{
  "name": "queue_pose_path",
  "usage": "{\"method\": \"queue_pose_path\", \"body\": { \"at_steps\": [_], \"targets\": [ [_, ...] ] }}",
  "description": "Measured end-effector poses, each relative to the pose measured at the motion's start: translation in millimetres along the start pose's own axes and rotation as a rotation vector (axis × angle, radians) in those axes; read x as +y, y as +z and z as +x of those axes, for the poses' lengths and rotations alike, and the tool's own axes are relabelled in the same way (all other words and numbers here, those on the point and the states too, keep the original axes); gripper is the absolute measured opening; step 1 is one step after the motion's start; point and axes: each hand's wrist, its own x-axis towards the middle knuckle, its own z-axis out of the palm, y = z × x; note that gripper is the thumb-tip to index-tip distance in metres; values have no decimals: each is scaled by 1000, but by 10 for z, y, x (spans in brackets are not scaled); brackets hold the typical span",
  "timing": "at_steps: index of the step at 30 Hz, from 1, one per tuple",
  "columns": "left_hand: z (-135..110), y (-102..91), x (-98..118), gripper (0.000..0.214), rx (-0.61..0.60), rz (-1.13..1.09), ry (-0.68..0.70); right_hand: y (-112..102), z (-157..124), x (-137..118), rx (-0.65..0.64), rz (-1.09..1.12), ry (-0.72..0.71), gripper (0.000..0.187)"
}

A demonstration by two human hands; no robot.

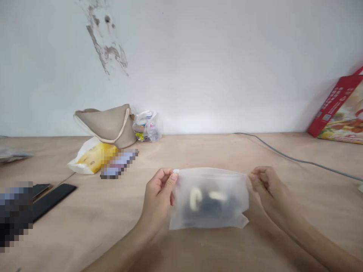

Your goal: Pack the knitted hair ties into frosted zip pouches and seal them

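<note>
Your left hand and right hand are closed in a pinch on the top corners of a frosted plastic zip bag, which sits centered over the wooden table, near you. Blurry dark and white objects show inside it. Far left stands a beige pouch; a gray cable runs along the right.

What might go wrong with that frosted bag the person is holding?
The left hand and right hand pinch only the top corners of the frosted plastic zip bag, so it might slip free. If its top is open, which this view doesn't settle, the dark contents could spill.
</note>
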Motion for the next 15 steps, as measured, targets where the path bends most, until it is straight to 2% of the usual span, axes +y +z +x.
{"method": "queue_pose_path", "body": {
  "at_steps": [3, 4, 5, 7, 9, 11, 15],
  "targets": [
    [-51, 16, 41, 21, -26, 28, 29, -46, 79, -240, 70, -75, -186, 25],
    [-68, 28, 53, 21, -34, 23, 39, -36, 97, -382, 71, -118, -358, 24],
    [-82, 39, 62, 20, -40, 16, 48, -7, 106, -540, 17, -165, -527, 20],
    [-106, 57, 76, 18, -41, 12, 64, 98, 107, -854, -72, -233, -751, 17],
    [-129, 63, 89, 15, -40, 20, 83, 234, 92, -1086, -135, -328, -823, 14],
    [-147, 53, 101, 13, -38, 34, 110, 348, 76, -1194, -178, -378, -858, 18],
    [-109, -26, 98, 15, -28, 48, 109, 389, 109, -1093, -189, -431, -910, 24]
  ]
}}
